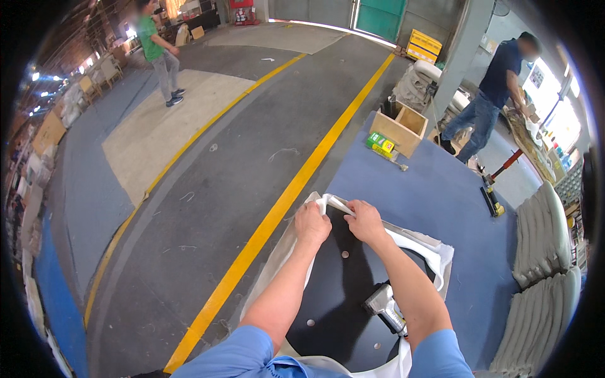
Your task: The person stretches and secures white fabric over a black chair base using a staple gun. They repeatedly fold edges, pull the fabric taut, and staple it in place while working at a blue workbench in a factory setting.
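Observation:
On the blue-topped table lies a black panel (pixel 353 283) with several round holes, its edges wrapped in white lining (pixel 422 247) and pale beige fabric (pixel 446 253). At its far left corner, my left hand (pixel 313 225) is closed on the folded fabric edge. Just to the right, my right hand (pixel 365 222) pinches the same edge, and a white fold runs between the two hands. A silver and black staple gun (pixel 386 307) rests on the panel, partly hidden behind my right forearm.
The blue tabletop (pixel 403 189) carries a wooden box (pixel 397 131), a green-yellow carton (pixel 380 143) and a black-yellow tool (pixel 493 200). Grey cushions (pixel 543 239) are stacked at right. One person (pixel 498 82) works at a bench; another (pixel 161 50) stands far left. Yellow lines (pixel 296 189) mark the floor.

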The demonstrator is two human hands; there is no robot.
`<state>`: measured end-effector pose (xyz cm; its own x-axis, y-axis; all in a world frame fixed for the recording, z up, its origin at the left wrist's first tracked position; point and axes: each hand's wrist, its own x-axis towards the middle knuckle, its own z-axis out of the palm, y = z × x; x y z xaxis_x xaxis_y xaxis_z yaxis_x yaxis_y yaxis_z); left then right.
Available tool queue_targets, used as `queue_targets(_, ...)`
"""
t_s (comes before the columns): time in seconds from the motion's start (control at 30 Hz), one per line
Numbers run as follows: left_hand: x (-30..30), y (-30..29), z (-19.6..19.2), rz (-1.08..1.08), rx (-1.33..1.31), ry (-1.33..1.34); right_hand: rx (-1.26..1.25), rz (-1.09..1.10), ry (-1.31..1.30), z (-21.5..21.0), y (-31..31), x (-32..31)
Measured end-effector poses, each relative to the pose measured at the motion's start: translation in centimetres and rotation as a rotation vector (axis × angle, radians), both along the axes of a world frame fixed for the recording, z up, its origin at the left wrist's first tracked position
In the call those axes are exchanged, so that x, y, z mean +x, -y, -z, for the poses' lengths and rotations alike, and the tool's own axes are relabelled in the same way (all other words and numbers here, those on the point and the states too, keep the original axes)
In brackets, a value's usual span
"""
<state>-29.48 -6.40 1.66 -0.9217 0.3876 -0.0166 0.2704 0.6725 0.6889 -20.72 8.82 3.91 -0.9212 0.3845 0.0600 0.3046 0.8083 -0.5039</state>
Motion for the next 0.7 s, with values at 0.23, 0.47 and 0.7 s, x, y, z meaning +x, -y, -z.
queue_targets(0.23, -1.4, 0.3, 1.9, -0.031, -0.001, 0.068, -0.052, -0.103, 0.132, 0.7, -0.4, -4.0)
queue_targets(0.47, -2.3, -1.1, 3.3, -0.043, 0.137, 0.084, -0.139, -0.035, 0.114, 1.9, -1.3, -5.8)
queue_targets(0.7, -2.3, -0.7, 5.5, -0.151, 0.438, 0.05, -0.32, 0.183, -0.102, 4.4, -0.4, -6.5)
